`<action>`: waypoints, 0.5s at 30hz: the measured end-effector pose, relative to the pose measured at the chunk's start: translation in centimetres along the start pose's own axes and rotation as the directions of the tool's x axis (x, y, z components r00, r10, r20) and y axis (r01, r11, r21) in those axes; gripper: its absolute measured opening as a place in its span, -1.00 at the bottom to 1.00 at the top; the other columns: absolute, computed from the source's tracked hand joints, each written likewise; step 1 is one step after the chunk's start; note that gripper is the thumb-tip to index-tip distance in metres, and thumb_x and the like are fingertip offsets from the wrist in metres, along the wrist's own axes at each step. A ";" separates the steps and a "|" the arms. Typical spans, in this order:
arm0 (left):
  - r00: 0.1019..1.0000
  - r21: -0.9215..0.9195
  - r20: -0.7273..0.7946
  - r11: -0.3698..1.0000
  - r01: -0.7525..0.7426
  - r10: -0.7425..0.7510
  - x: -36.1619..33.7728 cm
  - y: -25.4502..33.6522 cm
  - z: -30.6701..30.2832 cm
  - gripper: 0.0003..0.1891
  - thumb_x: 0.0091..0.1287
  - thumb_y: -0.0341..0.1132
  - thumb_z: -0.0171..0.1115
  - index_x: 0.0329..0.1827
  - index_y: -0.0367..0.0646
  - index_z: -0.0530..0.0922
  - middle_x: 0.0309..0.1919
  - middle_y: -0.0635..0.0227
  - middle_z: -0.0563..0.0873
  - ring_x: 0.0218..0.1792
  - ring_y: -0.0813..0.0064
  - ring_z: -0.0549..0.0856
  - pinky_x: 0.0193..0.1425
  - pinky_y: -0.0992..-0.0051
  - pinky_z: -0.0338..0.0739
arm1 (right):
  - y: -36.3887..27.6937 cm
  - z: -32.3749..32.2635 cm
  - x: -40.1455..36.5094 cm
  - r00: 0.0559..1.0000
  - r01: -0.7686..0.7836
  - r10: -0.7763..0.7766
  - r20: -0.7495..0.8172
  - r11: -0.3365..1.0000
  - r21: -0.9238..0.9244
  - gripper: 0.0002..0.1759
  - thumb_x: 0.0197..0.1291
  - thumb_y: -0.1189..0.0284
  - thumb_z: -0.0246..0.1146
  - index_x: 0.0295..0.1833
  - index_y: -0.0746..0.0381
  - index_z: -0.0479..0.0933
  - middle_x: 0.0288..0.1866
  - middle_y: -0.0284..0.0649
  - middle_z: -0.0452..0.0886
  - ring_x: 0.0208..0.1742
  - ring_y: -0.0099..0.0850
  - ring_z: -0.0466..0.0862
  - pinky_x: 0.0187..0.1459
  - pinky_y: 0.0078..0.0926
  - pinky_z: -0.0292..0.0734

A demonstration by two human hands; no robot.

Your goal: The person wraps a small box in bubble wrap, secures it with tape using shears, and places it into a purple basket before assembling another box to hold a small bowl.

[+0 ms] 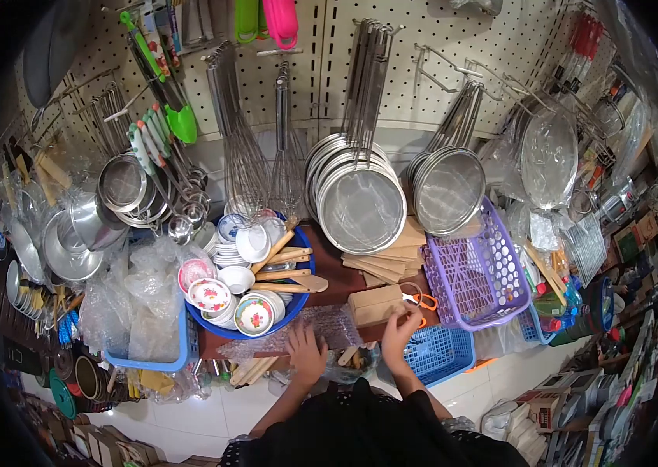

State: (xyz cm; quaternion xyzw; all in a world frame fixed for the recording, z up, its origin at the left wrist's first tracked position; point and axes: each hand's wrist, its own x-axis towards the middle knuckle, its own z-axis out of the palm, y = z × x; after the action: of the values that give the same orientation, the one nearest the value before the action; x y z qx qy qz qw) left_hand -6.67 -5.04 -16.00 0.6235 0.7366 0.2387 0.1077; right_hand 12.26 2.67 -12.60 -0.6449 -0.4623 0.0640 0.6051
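Note:
My left hand (306, 352) lies with its fingers spread on a sheet of bubble wrap (333, 325) at the shelf's front edge. My right hand (400, 333) is raised beside the right end of a small brown cardboard box (374, 305), its fingers bent together; what they hold, if anything, is too small to name. Orange-handled scissors (424, 301) lie just right of the box, close to my right fingertips. Left of the wrap stands a blue basin (303, 305) with small white and flowered bowls (255, 314) and wooden-handled tools.
Strainers (362, 208) and whisks (247, 175) hang from the pegboard above the shelf. A purple basket (473, 268) stands right of the scissors, with a blue basket (442, 354) below it. Flat brown cardboard pieces (383, 263) lie behind the box. A blue tray with plastic bags (150, 288) is at left.

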 end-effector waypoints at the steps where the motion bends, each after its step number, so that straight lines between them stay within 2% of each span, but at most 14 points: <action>1: 0.999 -0.083 0.022 0.996 -0.043 0.045 0.3 0.8 0.0 -0.37 0.31 -0.17 0.20 0.39 -0.27 0.29 0.45 -0.03 0.25 0.44 -0.18 0.20 0.46 -0.14 0.02 | 1.3 0.0 0.6 0.997 -0.055 0.057 0.051 0.998 -0.033 -0.74 0.18 0.49 0.22 -0.04 0.39 0.48 -0.14 -0.02 0.52 -0.05 -0.11 0.53 0.04 -0.24 0.42; 3: 0.988 -0.252 0.055 0.960 -0.123 0.141 0.8 2.2 0.2 -0.38 0.34 -0.18 0.17 0.41 -0.29 0.27 0.44 -0.03 0.27 0.43 -0.13 0.23 0.46 -0.09 0.06 | 4.2 -0.1 2.0 0.974 -0.160 0.175 0.145 0.981 -0.107 -0.66 0.23 0.40 0.25 -0.01 0.44 0.48 -0.10 0.03 0.55 -0.02 -0.10 0.56 0.06 -0.23 0.43; 6: 0.977 -0.427 0.050 0.888 -0.169 0.209 1.7 3.2 2.1 -0.37 0.37 -0.19 0.17 0.43 -0.31 0.24 0.42 -0.05 0.31 0.43 -0.07 0.27 0.45 -0.03 0.09 | 9.8 0.9 3.0 0.817 -0.349 0.297 0.495 0.937 0.013 -0.50 0.27 0.20 0.29 0.05 0.47 0.48 -0.07 0.11 0.60 0.01 -0.06 0.60 0.09 -0.22 0.45; 7: 0.976 -0.472 0.092 0.871 -0.132 0.197 1.7 3.1 3.2 -0.35 0.41 -0.14 0.14 0.45 -0.31 0.21 0.41 -0.05 0.34 0.44 -0.05 0.27 0.46 -0.04 0.05 | 9.3 0.7 3.1 0.797 -0.343 0.328 0.508 0.937 -0.067 -0.37 0.27 0.06 0.29 0.07 0.50 0.48 -0.07 0.16 0.63 0.02 -0.05 0.64 0.10 -0.24 0.47; 10: 0.949 -0.378 0.146 0.902 -0.208 0.279 1.7 3.0 4.7 -0.32 0.42 -0.06 0.11 0.47 -0.31 0.18 0.41 -0.11 0.33 0.47 -0.04 0.24 0.48 -0.04 -0.04 | 7.8 0.6 3.8 0.734 -0.420 0.401 0.548 0.902 -0.097 -0.42 0.23 0.10 0.35 0.01 0.47 0.50 -0.10 0.08 0.65 -0.01 -0.20 0.65 0.05 -0.32 0.50; 11: 0.950 -0.376 0.168 0.908 -0.187 0.265 1.8 3.1 4.9 -0.30 0.43 -0.04 0.09 0.48 -0.31 0.17 0.41 -0.14 0.32 0.48 -0.04 0.23 0.48 -0.04 -0.06 | 6.8 0.3 3.8 0.683 -0.574 0.466 0.562 0.819 0.019 -0.46 0.18 0.13 0.42 -0.04 0.40 0.48 -0.12 -0.03 0.64 -0.05 -0.37 0.62 0.01 -0.43 0.49; 15: 0.946 -0.369 0.218 0.918 -0.147 0.239 1.8 2.9 5.2 -0.26 0.44 0.03 0.06 0.50 -0.32 0.12 0.43 -0.23 0.28 0.50 -0.04 0.21 0.48 -0.04 -0.11 | 5.1 -0.4 3.6 0.601 -0.661 0.509 0.616 0.750 0.026 -0.44 0.20 0.10 0.41 0.01 0.28 0.36 -0.07 -0.16 0.56 -0.05 -0.41 0.57 0.01 -0.46 0.47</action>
State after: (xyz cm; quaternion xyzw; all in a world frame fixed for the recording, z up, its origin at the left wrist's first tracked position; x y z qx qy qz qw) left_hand -2.18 -1.85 -18.84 0.6905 0.5968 0.2912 0.2868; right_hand 17.24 5.62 -15.08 -0.6280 -0.3703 0.5090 0.4576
